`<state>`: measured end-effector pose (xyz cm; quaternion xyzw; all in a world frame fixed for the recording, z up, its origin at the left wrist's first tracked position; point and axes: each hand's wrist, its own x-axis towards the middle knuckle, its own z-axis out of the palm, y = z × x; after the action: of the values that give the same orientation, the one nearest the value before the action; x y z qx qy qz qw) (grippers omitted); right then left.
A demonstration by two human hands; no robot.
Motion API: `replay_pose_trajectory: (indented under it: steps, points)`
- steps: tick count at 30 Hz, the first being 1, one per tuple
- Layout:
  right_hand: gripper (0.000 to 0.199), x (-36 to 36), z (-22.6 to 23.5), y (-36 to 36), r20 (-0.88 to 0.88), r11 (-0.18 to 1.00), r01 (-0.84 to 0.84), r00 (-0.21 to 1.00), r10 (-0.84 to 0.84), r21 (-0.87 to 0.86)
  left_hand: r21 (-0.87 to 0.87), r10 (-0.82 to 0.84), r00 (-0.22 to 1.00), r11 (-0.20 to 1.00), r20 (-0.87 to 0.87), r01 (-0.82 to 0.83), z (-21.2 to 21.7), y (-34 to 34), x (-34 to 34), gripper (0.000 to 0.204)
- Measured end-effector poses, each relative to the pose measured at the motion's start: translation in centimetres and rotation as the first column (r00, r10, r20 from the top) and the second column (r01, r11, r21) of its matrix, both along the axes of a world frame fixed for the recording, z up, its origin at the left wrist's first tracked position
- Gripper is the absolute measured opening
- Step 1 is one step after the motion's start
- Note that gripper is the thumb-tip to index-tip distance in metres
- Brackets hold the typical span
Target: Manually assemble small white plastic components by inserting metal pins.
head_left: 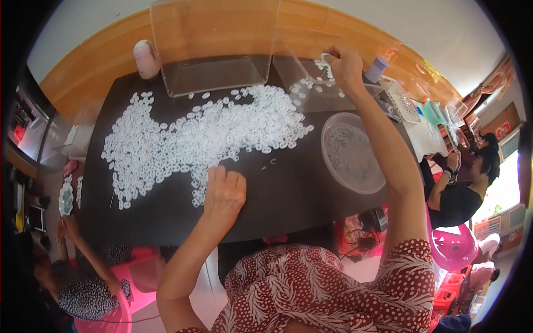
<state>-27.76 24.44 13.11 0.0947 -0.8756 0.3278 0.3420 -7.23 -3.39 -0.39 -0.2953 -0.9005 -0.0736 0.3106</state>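
- Right grip (346,67): fingertips pinched on dangling white links (327,69), right of the clear box (214,41); pinch firmly to avoid slips.
- Left grip (225,194): fingers curled, contents unclear, beside the white oval pieces (216,130) in front of the box.

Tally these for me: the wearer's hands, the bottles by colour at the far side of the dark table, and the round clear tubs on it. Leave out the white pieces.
Hands: 2 (left hand, right hand)
Pink bottle: 1
Purple bottle: 1
Round clear tub: 1
Total: 5
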Motion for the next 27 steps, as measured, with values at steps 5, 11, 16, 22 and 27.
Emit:
replay_pose_trajectory:
  steps: [5,11,16,22,27]
  points:
    - [0.020,-0.1,-1.5,0.0,-0.126,0.916,0.080,0.991,-0.033,0.394,0.023,0.053,0.997,0.998,0.057,-0.054,0.7,0.3,-1.0,0.007]
    - [0.010,7.4,-7.5,-5.3,-0.039,0.736,-0.494,0.819,0.573,0.463,0.145,0.051,0.998,0.988,0.027,-0.054,0.5,0.0,-0.1,0.012]
    - [0.007,12.4,-11.7,-6.9,0.275,0.673,-0.648,0.761,0.587,0.357,0.366,0.084,0.992,0.924,0.095,-0.113,1.9,0.8,2.1,0.017]
    - [0.009,13.1,-12.3,-7.6,0.305,0.610,-0.672,0.737,0.603,0.419,0.561,0.051,0.984,0.816,0.172,-0.140,1.8,1.1,4.0,0.016]
    - [0.013,12.7,-12.5,-8.4,0.246,0.544,-0.667,0.719,0.650,0.510,0.649,-0.002,0.971,0.745,0.237,-0.157,1.0,1.2,4.7,0.018]
